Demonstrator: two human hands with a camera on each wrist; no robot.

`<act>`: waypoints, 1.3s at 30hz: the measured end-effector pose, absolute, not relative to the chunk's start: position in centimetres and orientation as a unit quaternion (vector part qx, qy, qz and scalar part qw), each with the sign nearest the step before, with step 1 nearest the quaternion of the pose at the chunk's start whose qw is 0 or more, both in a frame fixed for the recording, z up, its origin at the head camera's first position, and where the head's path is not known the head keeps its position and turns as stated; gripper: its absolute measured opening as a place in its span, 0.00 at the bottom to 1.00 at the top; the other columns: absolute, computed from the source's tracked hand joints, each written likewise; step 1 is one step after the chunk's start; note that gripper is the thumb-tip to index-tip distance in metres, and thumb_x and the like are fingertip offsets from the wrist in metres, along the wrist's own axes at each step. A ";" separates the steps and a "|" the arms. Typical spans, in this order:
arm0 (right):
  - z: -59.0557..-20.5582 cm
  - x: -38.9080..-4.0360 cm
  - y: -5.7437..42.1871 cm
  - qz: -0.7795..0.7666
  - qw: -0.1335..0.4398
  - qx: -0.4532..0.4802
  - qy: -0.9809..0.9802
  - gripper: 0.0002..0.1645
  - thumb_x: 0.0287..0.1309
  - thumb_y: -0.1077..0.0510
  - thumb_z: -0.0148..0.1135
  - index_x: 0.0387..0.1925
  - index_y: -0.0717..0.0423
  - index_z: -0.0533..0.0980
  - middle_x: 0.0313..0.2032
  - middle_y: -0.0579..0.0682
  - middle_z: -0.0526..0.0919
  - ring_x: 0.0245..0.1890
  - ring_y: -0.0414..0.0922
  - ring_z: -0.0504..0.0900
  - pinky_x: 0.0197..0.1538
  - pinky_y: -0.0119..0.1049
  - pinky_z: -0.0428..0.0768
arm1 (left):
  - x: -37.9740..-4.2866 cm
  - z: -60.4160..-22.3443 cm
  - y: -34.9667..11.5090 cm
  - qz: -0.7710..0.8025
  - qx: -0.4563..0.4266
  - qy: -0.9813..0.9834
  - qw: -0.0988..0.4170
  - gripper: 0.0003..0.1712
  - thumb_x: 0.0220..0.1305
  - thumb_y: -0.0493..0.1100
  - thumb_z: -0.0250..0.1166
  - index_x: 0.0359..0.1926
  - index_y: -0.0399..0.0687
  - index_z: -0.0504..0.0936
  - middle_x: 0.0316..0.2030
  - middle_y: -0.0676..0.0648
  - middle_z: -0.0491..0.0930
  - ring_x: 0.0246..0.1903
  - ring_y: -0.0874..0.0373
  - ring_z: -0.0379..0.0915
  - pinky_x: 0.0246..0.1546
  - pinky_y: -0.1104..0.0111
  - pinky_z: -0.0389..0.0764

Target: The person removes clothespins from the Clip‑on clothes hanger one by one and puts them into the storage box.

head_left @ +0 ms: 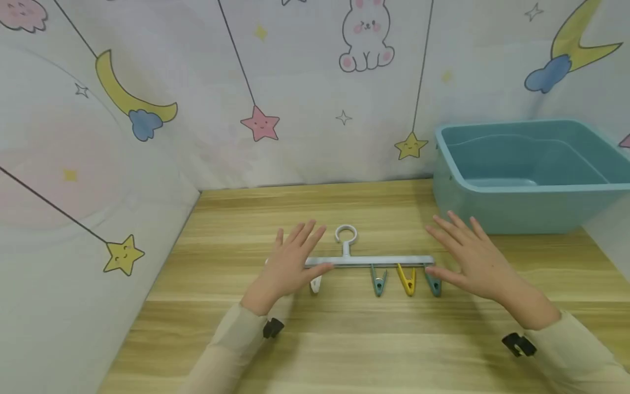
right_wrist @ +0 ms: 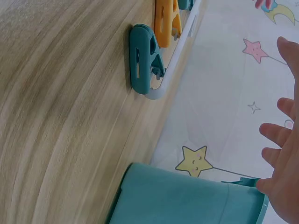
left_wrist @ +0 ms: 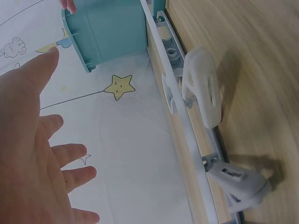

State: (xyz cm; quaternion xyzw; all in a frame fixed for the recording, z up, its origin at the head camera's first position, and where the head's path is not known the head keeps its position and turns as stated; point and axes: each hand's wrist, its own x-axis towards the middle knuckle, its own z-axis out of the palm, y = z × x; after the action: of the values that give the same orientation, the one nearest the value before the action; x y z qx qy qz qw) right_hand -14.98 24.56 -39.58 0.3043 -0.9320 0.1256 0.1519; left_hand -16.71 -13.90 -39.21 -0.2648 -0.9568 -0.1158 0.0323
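Observation:
A white clip hanger (head_left: 364, 260) with a round hook (head_left: 346, 235) lies on the wooden table. Along its bar, clips point toward the person: a white clip (head_left: 316, 283), a teal clip (head_left: 378, 282), a yellow clip (head_left: 407, 280) and another teal clip (head_left: 434, 282) at the right end. Over the bar's left part, my left hand (head_left: 290, 262) spreads its fingers and holds nothing, covering some of the bar. In the left wrist view, two pale clips (left_wrist: 205, 86) show beside that hand. My right hand (head_left: 477, 262), also bare and spread, is just right of the bar's end.
A large blue-green plastic tub (head_left: 507, 210) stands at the back right, just beyond the right hand. Behind the wooden table (head_left: 344, 345) hangs a white cloth (head_left: 305, 158) printed with stars, moons and a rabbit, and it also closes the left side.

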 end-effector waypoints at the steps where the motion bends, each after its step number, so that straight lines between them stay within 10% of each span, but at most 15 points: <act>1: -39.6 -15.0 24.5 0.129 0.154 0.303 -0.931 0.47 0.58 0.35 0.61 0.71 0.51 0.59 0.70 0.59 0.60 0.74 0.55 0.45 0.70 0.63 0.43 | -16.8 -39.2 -13.8 -0.119 -0.264 -0.957 0.032 0.46 0.64 0.70 0.53 0.75 0.56 0.51 0.74 0.44 0.50 0.73 0.44 0.45 0.66 0.36 0.43; 16: -40.6 -15.2 24.2 0.183 0.160 0.283 -0.928 0.42 0.54 0.45 0.69 0.64 0.63 0.67 0.61 0.64 0.70 0.59 0.63 0.67 0.58 0.63 0.64 | -17.8 -40.9 -12.7 -0.142 -0.265 -0.954 0.009 0.45 0.65 0.69 0.54 0.74 0.53 0.56 0.72 0.45 0.58 0.70 0.47 0.54 0.66 0.40 0.52; 39: -43.1 -14.3 24.6 0.251 0.038 0.188 -0.949 0.43 0.60 0.44 0.64 0.66 0.68 0.62 0.60 0.69 0.68 0.59 0.68 0.66 0.58 0.65 0.66 | -19.5 -43.6 -11.0 -0.148 -0.270 -0.951 -0.031 0.40 0.67 0.64 0.56 0.72 0.49 0.60 0.67 0.43 0.65 0.65 0.47 0.62 0.62 0.43 0.60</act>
State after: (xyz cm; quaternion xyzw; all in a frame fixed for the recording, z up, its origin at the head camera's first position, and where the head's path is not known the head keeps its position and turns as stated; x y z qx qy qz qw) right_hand -14.28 24.60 -43.11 0.1882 -0.9488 0.2507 0.0376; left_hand -19.48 -11.00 -43.60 -0.2705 -0.9507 -0.1481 -0.0310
